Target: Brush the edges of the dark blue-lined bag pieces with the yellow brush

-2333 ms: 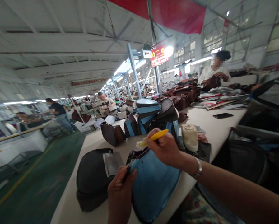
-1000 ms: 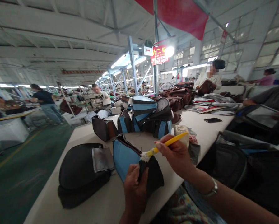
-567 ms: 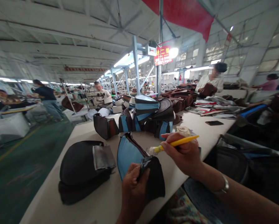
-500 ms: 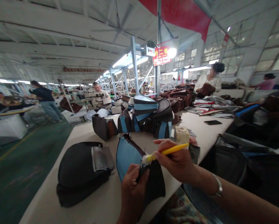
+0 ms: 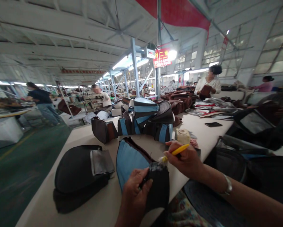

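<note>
My left hand (image 5: 134,192) grips the folded edge of a blue and black bag panel (image 5: 129,159) that stands on the white table (image 5: 101,208) in front of me. My right hand (image 5: 187,159) is closed round a small yellow-handled brush (image 5: 175,152). Its pale bristles touch the black edge of the panel just above my left thumb. A bracelet sits on my right wrist.
A black bag (image 5: 78,175) with a grey patch lies left of the panel. Behind stand several blue and brown bags (image 5: 148,121), a cream pot (image 5: 182,136) and a phone (image 5: 213,124). Other people work at tables beyond. Green floor (image 5: 18,164) lies to the left.
The panel was turned from its blue face to its black folded edge. My right hand moved the brush back and forth and now presses it lower on that edge.
</note>
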Available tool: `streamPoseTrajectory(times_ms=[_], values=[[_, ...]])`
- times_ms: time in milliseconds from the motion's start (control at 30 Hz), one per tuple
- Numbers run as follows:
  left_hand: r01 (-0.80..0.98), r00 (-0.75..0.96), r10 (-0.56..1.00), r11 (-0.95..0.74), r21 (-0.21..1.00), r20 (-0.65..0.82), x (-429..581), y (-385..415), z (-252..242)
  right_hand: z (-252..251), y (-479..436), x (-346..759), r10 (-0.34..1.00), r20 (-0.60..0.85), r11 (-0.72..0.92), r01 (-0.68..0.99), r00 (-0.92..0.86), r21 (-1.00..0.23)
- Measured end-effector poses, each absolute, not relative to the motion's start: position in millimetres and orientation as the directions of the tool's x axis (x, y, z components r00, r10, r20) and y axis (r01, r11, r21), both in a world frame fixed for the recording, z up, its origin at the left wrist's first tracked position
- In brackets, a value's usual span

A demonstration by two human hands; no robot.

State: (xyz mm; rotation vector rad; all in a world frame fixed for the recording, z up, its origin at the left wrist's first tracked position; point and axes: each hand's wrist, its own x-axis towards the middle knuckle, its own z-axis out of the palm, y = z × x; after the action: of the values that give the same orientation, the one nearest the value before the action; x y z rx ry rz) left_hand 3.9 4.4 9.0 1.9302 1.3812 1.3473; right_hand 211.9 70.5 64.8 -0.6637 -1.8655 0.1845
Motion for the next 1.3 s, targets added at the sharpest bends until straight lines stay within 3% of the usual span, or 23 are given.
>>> streamPoseTrajectory(times_ms=[100, 233, 333, 433, 533, 600, 767, 900, 1033, 1167, 1233, 1300], values=[[0.593, -0.038, 0.805, -0.458, 0.662, 0.591, 15, 3, -9, 76, 72, 219, 0.616, 0.780, 0.757, 0.360, -0.111, -0.546], [0.835, 0.033, 0.538, -0.478, 0.272, 0.842, 32, 7, -31, 95, 65, 220, 0.688, 0.724, 0.712, 0.246, -0.054, -0.658], [0.873, 0.201, 0.416, -0.487, 0.031, 0.887, 41, 10, -32, 99, 58, 211, 0.676, 0.728, 0.732, 0.226, -0.116, -0.643], [0.886, 0.293, 0.425, -0.458, -0.076, 0.856, 45, 13, -28, 93, 61, 202, 0.619, 0.709, 0.785, 0.302, -0.338, -0.541], [0.887, 0.333, 0.443, -0.447, -0.116, 0.832, 46, 15, -29, 89, 73, 201, 0.537, 0.636, 0.839, 0.427, -0.554, -0.337], [0.867, 0.363, 0.433, -0.482, -0.129, 0.825, 47, 17, -31, 91, 80, 203, 0.520, 0.630, 0.833, 0.505, -0.577, -0.225], [0.851, 0.387, 0.409, -0.502, -0.150, 0.826, 48, 18, -32, 97, 80, 202, 0.578, 0.588, 0.794, 0.558, -0.566, -0.243], [0.844, 0.409, 0.430, -0.515, -0.153, 0.805, 50, 16, -30, 92, 83, 194, 0.531, 0.498, 0.814, 0.576, -0.685, -0.077], [0.819, 0.421, 0.407, -0.555, -0.147, 0.810, 50, 12, -29, 92, 88, 192, 0.563, 0.528, 0.790, 0.601, -0.635, -0.120], [0.819, 0.445, 0.438, -0.552, -0.157, 0.781, 47, 10, -24, 100, 88, 198, 0.491, 0.281, 0.871, 0.475, -0.825, -0.128], [0.793, 0.465, 0.414, -0.588, -0.160, 0.782, 41, 10, -20, 109, 88, 203, 0.549, 0.247, 0.834, 0.505, -0.798, -0.222], [0.759, 0.485, 0.372, -0.628, -0.170, 0.791, 30, 11, -12, 121, 89, 210, 0.644, 0.293, 0.748, 0.501, -0.707, -0.435]])
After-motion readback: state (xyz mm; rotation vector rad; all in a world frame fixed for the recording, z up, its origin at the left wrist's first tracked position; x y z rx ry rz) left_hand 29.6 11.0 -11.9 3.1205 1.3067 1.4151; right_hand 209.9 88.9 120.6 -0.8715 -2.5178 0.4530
